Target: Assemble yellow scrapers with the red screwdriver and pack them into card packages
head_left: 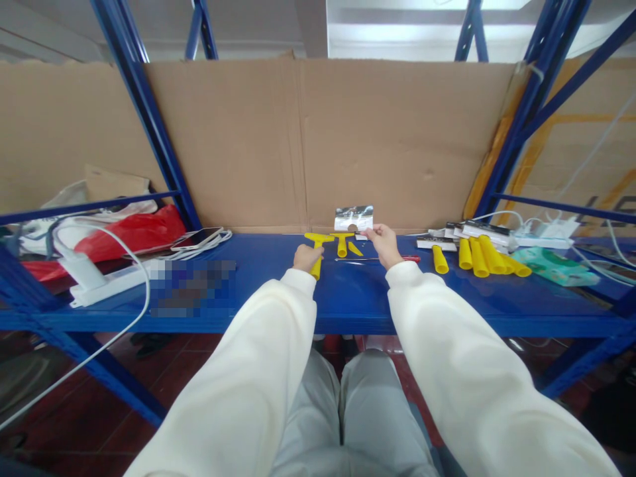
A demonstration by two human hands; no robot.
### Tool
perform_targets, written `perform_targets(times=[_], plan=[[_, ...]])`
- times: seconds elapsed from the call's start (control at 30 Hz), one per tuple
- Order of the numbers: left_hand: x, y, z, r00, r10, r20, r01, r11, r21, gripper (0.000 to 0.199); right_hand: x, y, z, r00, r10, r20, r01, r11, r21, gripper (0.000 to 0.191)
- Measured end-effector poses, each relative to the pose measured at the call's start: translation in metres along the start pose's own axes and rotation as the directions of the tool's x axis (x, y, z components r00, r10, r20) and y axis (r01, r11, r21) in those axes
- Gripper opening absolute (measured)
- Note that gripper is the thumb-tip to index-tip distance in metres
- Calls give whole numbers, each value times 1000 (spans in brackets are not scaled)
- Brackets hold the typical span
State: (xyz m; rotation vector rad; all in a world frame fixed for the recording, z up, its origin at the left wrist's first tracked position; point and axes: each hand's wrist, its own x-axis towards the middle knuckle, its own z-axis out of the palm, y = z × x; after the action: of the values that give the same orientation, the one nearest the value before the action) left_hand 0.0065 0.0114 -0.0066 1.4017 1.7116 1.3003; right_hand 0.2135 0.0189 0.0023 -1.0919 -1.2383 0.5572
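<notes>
My left hand is closed around the stem of a yellow T-shaped scraper handle, its crossbar pointing toward the cardboard. Pinched in my right hand is a small printed packet, silver with a dark top, raised off the shelf. A second yellow T-shaped handle lies between my hands. Beside it is a small yellow wedge-shaped piece. Below my right fingers lies a thin screwdriver with a red handle, partly hidden by that hand.
On the right of the blue shelf lie several yellow tubes, small boxes and a green packet. A phone, a white power strip and a red bag sit left. Cardboard stands behind.
</notes>
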Motion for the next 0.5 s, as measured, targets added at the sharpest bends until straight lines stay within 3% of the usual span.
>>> perform_targets(times=[0.23, 0.5], plan=[[-8, 14, 1, 991, -133, -25, 116, 931, -346, 13, 0, 1, 1, 1000, 5, 27, -8, 994, 113, 15], [-7, 17, -3, 972, -210, -105, 137, 872, -470, 13, -2, -1, -1, 992, 44, 114, -59, 991, 124, 22]])
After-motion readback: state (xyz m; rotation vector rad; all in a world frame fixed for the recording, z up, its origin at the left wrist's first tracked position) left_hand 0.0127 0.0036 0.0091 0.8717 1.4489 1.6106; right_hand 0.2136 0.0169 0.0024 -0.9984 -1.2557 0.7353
